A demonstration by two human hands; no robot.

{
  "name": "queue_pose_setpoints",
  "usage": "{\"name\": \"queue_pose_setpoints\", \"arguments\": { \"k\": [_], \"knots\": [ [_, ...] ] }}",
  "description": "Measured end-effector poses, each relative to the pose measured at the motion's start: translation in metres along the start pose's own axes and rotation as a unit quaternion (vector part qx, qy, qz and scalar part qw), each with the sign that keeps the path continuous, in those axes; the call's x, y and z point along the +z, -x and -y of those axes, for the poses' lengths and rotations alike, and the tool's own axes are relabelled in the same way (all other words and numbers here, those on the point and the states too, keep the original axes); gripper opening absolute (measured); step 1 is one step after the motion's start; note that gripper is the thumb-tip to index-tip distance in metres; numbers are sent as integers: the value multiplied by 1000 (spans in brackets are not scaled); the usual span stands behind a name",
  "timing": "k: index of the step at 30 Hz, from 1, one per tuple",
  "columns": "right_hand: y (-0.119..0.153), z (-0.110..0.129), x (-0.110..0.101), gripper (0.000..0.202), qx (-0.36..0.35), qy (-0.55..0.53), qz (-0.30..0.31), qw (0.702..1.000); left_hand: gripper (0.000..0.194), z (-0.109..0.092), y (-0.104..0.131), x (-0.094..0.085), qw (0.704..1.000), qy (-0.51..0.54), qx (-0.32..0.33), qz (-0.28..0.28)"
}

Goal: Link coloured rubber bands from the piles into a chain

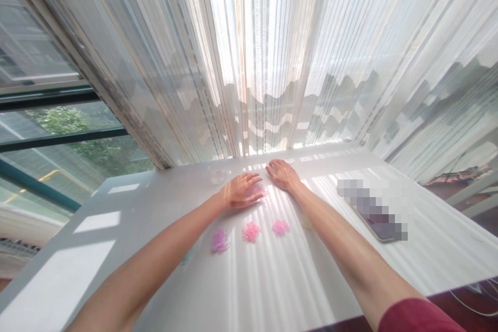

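Observation:
My left hand (243,190) has its fingers spread over a mixed pile of pinkish-purple thin strands (259,192), which look like small rubber bands. Part of that pile is hidden under the palm and fingers. Just right of it, my right hand (280,174) rests low at the table with fingers slightly bent and nothing visible in them. Nearer to me lie separate little heaps: purple (220,241), coral pink (251,232) and light pink (280,226). A pale yellow heap (307,223) shows beside my right forearm, and a green one (187,257) is partly covered by my left forearm.
A clear round container (218,173) stands behind my left hand. A small clear piece (289,161) lies behind my right hand. On the right, a blurred-out flat device like a phone (369,215) lies on the white table (428,249). Sheer curtains (264,62) hang along the far edge.

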State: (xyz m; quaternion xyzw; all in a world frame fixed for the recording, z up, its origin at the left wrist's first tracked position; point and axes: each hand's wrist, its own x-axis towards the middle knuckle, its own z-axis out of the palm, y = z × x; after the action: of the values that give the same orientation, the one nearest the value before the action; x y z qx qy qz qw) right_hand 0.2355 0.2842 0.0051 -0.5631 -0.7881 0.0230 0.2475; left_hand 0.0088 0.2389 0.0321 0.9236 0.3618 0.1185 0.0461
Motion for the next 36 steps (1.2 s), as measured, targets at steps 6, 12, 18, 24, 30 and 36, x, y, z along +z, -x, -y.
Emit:
{"name": "queue_pose_setpoints", "arguments": {
  "k": [6, 12, 18, 24, 30, 36],
  "knots": [
    [0, 1, -2, 28, 4, 7, 9, 1000, 70, 9, -1, -19, 998, -35, -8, 54],
    [1, 2, -4, 28, 1, 16, 9, 1000, 52, 6, -1, -16, 995, -58, 4, 83],
    [0, 0, -1, 28, 0, 18, 10, 1000, 44, 10, 0, -14, 995, -57, 12, 85],
    [0, -1, 0, 28, -2, 16, 7, 1000, 38, 14, 1, -15, 996, -43, 7, 84],
    [0, 0, -1, 28, 2, 15, 8, 1000, 38, 18, 3, -19, 996, -43, -16, 79],
    [-1, 0, -1, 29, 5, 12, 11, 1000, 35, 20, 1, -25, 995, -50, -37, 76]
  ]
}}
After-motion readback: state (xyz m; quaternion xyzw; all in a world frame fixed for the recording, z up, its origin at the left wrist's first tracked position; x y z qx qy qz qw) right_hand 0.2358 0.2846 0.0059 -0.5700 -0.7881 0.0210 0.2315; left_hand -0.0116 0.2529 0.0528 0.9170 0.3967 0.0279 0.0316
